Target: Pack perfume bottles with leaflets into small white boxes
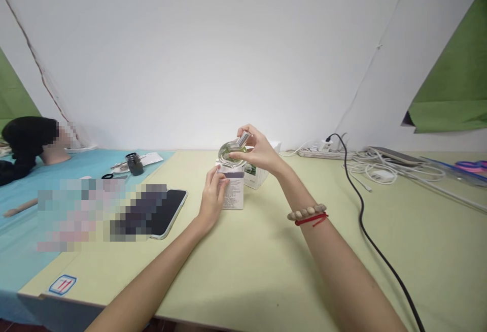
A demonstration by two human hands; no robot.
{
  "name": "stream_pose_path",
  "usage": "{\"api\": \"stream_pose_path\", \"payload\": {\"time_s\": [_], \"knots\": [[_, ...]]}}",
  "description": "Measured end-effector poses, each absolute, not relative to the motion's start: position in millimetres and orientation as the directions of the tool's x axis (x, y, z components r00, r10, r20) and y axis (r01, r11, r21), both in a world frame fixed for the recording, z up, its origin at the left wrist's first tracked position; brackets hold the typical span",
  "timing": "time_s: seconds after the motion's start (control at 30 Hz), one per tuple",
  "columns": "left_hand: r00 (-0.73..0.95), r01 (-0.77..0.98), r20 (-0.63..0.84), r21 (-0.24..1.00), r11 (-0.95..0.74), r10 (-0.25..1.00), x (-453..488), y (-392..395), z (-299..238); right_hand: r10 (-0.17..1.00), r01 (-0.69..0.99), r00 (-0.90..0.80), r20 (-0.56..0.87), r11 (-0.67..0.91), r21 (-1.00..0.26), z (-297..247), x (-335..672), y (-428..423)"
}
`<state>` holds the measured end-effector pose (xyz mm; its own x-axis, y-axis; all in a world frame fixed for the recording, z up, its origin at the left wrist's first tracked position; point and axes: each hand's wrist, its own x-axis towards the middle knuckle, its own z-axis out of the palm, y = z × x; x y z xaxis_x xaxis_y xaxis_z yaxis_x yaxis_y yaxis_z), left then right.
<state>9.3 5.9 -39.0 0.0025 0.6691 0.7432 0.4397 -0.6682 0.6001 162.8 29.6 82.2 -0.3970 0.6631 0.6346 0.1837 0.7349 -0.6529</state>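
Between the fingers and thumb of my right hand (262, 152) is a clear glass perfume bottle (231, 153) with a silver cap, tilted so that the cap points up and to the right. It is right over the top of a small white printed box (234, 195) standing on the table; whether its base touches the box I cannot tell. My left hand (213, 190) grips that box from its left side. Just behind it, to the right, stands another white box (255, 175) with a plant picture, partly hidden by my right hand.
A phone (171, 212) lies left on the yellow table (243, 271). Blue cloth (23, 251) farther left bears a dark jar (134, 164) and a mannequin head (38, 141). A black cable (363, 220) runs along the right, near a power strip (323, 153) and coiled white cables (380, 167).
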Motion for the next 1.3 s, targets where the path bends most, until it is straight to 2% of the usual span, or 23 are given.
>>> {"api": "stream_pose_path", "payload": {"time_s": [0.07, 0.17, 0.23, 0.5, 0.63, 0.87, 1.1, 1.2, 1.3], "knots": [[-0.005, 0.407, 0.733, 0.623, -0.668, 0.681, 7.6, 6.8, -38.5, 0.663, 0.155, -0.472, 0.582, 0.712, -0.685, 87.9, 163.8, 23.3], [-0.001, 0.368, 0.714, 0.651, -0.663, 0.700, 5.4, 9.0, -38.9, 0.629, 0.181, -0.655, 0.418, 0.668, -0.722, 92.8, 165.5, 16.2], [0.001, 0.376, 0.724, 0.639, -0.671, 0.690, 4.1, 11.0, -39.5, 0.616, 0.208, -0.697, 0.366, 0.662, -0.720, 91.3, 165.5, 16.5], [0.020, 0.417, 0.751, 0.593, -0.689, 0.660, -0.5, 22.8, -42.3, 0.655, 0.267, -0.545, 0.523, 0.727, -0.632, 75.3, 160.3, 32.2], [0.025, 0.479, 0.791, 0.527, -0.702, 0.611, 0.7, 22.1, -45.8, 0.655, 0.274, -0.465, 0.596, 0.747, -0.606, 75.6, 155.5, 30.4], [0.028, 0.490, 0.811, 0.498, -0.715, 0.585, 4.6, 17.1, -48.2, 0.646, 0.316, -0.495, 0.582, 0.757, -0.571, 75.1, 157.6, 31.3], [-0.013, 0.499, 0.704, 0.620, -0.606, 0.710, 1.6, 14.1, -51.8, 0.657, 0.432, -0.533, 0.534, 0.753, -0.496, 72.0, 162.9, 36.6], [-0.057, 0.458, 0.664, 0.681, -0.571, 0.745, 1.0, 12.9, -51.7, 0.628, 0.421, -0.571, 0.529, 0.777, -0.468, 71.5, 159.8, 36.7], [-0.080, 0.488, 0.615, 0.711, -0.507, 0.785, 1.3, 10.7, -49.3, 0.593, 0.386, -0.587, 0.551, 0.803, -0.454, 71.5, 155.3, 36.1]]}}
